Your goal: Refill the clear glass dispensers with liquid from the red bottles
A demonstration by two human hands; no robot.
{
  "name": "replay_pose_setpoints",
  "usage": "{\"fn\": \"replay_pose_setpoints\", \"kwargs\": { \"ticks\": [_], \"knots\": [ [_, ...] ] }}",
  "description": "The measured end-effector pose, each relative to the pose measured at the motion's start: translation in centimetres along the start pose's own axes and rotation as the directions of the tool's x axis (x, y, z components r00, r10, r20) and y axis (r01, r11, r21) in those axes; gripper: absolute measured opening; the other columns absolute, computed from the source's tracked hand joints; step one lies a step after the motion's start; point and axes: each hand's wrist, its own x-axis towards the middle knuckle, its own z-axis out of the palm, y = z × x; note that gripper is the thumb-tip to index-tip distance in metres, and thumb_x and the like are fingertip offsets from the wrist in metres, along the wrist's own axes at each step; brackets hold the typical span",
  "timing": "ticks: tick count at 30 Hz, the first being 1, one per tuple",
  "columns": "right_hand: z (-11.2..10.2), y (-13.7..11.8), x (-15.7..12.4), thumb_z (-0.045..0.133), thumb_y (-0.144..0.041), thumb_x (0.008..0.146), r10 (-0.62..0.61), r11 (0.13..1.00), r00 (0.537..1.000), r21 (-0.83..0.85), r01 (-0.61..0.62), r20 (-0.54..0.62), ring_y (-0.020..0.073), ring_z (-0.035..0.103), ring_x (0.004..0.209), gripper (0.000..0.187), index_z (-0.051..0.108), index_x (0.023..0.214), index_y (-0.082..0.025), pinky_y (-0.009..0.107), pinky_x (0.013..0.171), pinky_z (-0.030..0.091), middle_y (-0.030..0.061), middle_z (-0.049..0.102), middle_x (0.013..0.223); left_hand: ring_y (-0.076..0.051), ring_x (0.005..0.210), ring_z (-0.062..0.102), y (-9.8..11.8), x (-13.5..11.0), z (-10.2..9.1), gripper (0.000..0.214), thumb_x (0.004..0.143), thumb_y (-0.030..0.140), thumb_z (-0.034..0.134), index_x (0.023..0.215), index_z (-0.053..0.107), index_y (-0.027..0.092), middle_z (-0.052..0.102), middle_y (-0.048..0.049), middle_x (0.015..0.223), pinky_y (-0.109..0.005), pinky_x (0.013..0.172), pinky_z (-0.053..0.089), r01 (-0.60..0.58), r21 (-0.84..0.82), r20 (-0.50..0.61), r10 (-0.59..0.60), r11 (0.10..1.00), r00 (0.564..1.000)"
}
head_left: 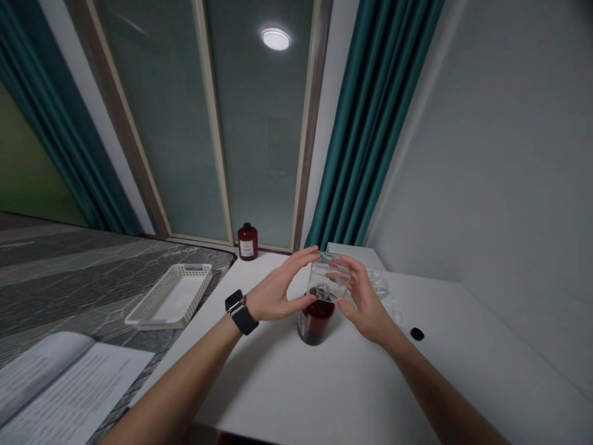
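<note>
The left hand (273, 290), with a dark-strapped watch (241, 312) at its wrist, and the right hand (368, 314) are raised over a white table (296, 383), holding a clear plastic piece (330, 271) between them. The left hand's fingers lie extended side by side, their tips at the piece's upper left corner; its thumb is held well apart from them, at the lower left. The right hand's fingers are bent at the piece's upper right, its thumb apart from them at the lower right corner; how firmly either hand presses cannot be told. The clear piece is located above and in line with the neck of a red-brown bottle (315, 327), which stands upright on the table with its mouth uncapped; whether piece and neck touch cannot be determined. A second bottle (247, 244), similar in colour, labelled and black-capped, stands at the table's far left corner. Crumpled clear plastic (378, 283) lies just beyond the right hand, and a small black oval item (417, 334) lies to its right. On the grey patterned surface (97, 266) at the left are a white basket (176, 296) and, nearer, an open book (78, 389).
</note>
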Motion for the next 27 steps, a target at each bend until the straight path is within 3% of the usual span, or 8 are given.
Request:
{"fn": "replay_pose_setpoints", "kwargs": {
  "ticks": [5, 14, 18, 21, 27],
  "knots": [
    [0.3, 0.0, -0.2, 0.06, -0.031, 0.091, -0.034, 0.999, 0.999, -0.002, 0.034, -0.024, 0.0299, 0.041, 0.137, 0.062, 0.029, 0.144, -0.036, 0.057, 0.114, 0.035, 0.0093, 0.039, 0.146, -0.032, 0.145, 0.033, 0.2, 0.1, -0.2, 0.072, 0.085, 0.026, 0.067, 0.148, 0.032, 0.024, 0.034, -0.0158, 0.157, -0.055, 0.118, 0.032, -0.014, 0.019, 0.022, 0.014, 1.0, 1.0],
    [0.4, 0.1, -0.2, 0.06, -0.038, 0.091, -0.037, 0.999, 0.999, -0.008, 0.037, -0.026, 0.0312, 0.043, 0.135, 0.061, 0.028, 0.144, -0.035, 0.058, 0.112, 0.037, 0.0105, 0.038, 0.146, -0.032, 0.145, 0.034, 0.3, 0.0, -0.3, 0.072, 0.085, 0.026, 0.067, 0.148, 0.032, 0.025, 0.035, -0.0154, 0.156, -0.056, 0.117, 0.032, -0.012, 0.024, 0.02, 0.011, 1.0, 1.0],
    [0.4, 0.0, -0.1, 0.06, -0.039, 0.091, 0.022, 1.0, 1.0, 0.008, -0.022, -0.02, 0.0302, 0.049, 0.128, 0.063, 0.026, 0.144, -0.035, 0.058, 0.111, 0.037, 0.0114, 0.039, 0.144, -0.033, 0.144, 0.035, 0.2, 0.2, -0.3, 0.07, 0.085, 0.027, 0.068, 0.147, 0.034, 0.025, 0.037, -0.0153, 0.155, -0.056, 0.117, 0.033, 0.003, 0.021, 0.016, -0.003, 1.0, 1.0],
    [0.3, -0.3, 0.4, 0.059, -0.04, 0.09, 0.089, 0.995, 0.996, 0.037, -0.089, -0.008, 0.0264, 0.057, 0.114, 0.064, 0.026, 0.145, -0.034, 0.055, 0.107, 0.04, 0.011, 0.045, 0.133, -0.032, 0.139, 0.041, -0.2, 0.3, -0.1, 0.07, 0.086, 0.027, 0.068, 0.147, 0.034, 0.025, 0.04, -0.0147, 0.152, -0.054, 0.114, 0.038, 0.057, -0.044, 0.003, -0.056, 0.997, 0.998],
    [0.3, 0.2, 1.9, 0.057, -0.046, 0.087, 0.292, 0.956, 0.953, 0.068, -0.287, -0.079, 0.0241, 0.058, 0.104, 0.064, 0.034, 0.143, -0.026, 0.047, 0.102, 0.044, 0.0081, 0.054, 0.114, -0.027, 0.116, 0.058, -1.8, 0.3, 1.7, 0.06, 0.09, 0.028, 0.062, 0.144, 0.037, 0.023, 0.047, -0.0156, 0.142, -0.05, 0.102, 0.049, 0.263, -0.296, -0.026, -0.283, 0.918, 0.959]
  ]
}}
